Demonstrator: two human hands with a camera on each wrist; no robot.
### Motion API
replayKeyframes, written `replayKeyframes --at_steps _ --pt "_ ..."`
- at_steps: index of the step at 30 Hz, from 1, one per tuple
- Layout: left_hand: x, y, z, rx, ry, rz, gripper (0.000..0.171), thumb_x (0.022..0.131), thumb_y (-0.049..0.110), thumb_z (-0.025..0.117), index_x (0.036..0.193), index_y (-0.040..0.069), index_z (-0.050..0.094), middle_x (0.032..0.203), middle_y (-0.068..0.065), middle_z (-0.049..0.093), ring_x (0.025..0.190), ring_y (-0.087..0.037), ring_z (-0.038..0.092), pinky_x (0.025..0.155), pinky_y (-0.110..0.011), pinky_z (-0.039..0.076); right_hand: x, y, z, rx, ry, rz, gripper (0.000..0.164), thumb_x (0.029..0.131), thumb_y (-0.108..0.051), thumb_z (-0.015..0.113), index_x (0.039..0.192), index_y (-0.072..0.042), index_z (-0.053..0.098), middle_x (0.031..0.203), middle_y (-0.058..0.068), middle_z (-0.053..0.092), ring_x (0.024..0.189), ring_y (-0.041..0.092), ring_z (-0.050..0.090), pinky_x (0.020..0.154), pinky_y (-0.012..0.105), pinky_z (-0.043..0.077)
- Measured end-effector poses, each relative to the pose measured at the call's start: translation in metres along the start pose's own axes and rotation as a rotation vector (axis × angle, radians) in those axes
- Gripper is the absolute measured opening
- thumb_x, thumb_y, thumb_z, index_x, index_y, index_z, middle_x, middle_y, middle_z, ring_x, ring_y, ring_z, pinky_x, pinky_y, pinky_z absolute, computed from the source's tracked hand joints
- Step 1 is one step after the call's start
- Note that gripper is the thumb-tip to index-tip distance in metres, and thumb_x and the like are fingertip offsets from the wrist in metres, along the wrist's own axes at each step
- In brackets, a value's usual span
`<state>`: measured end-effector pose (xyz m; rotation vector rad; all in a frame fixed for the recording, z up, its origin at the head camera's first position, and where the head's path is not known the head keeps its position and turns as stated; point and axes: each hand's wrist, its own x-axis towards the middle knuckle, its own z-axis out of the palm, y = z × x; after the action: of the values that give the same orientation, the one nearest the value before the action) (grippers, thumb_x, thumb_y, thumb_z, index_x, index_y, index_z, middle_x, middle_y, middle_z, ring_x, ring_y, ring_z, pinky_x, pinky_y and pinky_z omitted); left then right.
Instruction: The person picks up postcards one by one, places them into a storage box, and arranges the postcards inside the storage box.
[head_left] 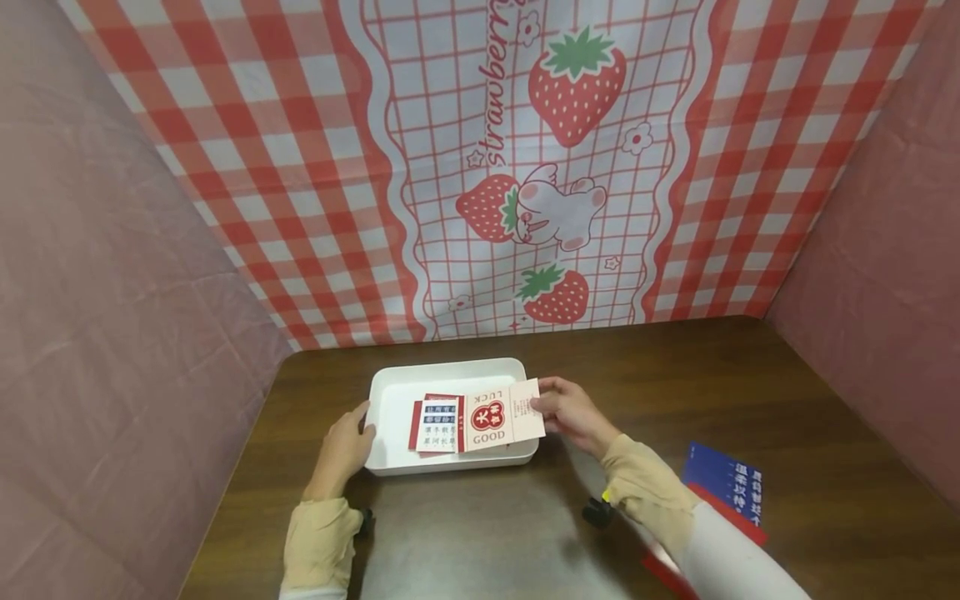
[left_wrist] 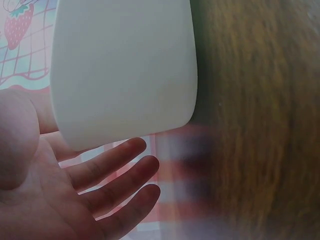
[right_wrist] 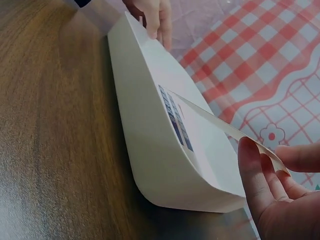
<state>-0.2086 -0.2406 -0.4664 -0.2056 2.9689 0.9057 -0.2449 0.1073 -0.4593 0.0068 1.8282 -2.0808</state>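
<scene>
Checked strawberry cloth (head_left: 300, 158) backs the table (head_left: 637, 367). With my right hand (head_left: 573, 410) I pinch the cream card (head_left: 489, 417), slanted over the white tray (head_left: 450, 465); my left hand (head_left: 342, 443) nips its rim, lower fingers loose. Dragging low could shift the cards (head_left: 437, 429) underneath.

This is looking like a curtained-off tabletop booth, since a strawberry-and-gingham cloth (head_left: 450, 125) is hanging at twelve o'clock, pink drapes (head_left: 112, 292) are flanking it at nine and three, and a wood-grain table (head_left: 675, 375) is spreading toward six.
</scene>
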Motion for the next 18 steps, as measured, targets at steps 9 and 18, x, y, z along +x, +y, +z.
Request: replayKeyframes --at_steps 9,18 --pt "-0.001 0.001 0.000 0.002 -0.002 0.000 0.052 0.095 0.013 0.046 0.145 -0.003 0.041 0.141 -0.033 0.046 0.132 -0.049 0.044 0.110 -0.060 0.036 0.004 0.005 0.013 0.009 -0.025 0.006 0.043 0.091 0.004 0.052 0.130 0.012 0.034 0.089 0.005 0.061 0.075 0.010 0.065 0.068 0.026 0.059" --pt "0.000 -0.001 0.000 0.000 -0.010 -0.003 0.052 0.096 0.013 0.046 0.145 -0.003 0.041 0.142 -0.033 0.046 0.133 -0.049 0.043 0.110 -0.060 0.035 0.004 0.004 0.024 -0.110 -0.080 0.043 0.060 0.097 -0.010 0.052 0.143 0.016 0.025 0.120 0.026 0.058 0.092 0.017 0.064 0.077 0.030 0.059"
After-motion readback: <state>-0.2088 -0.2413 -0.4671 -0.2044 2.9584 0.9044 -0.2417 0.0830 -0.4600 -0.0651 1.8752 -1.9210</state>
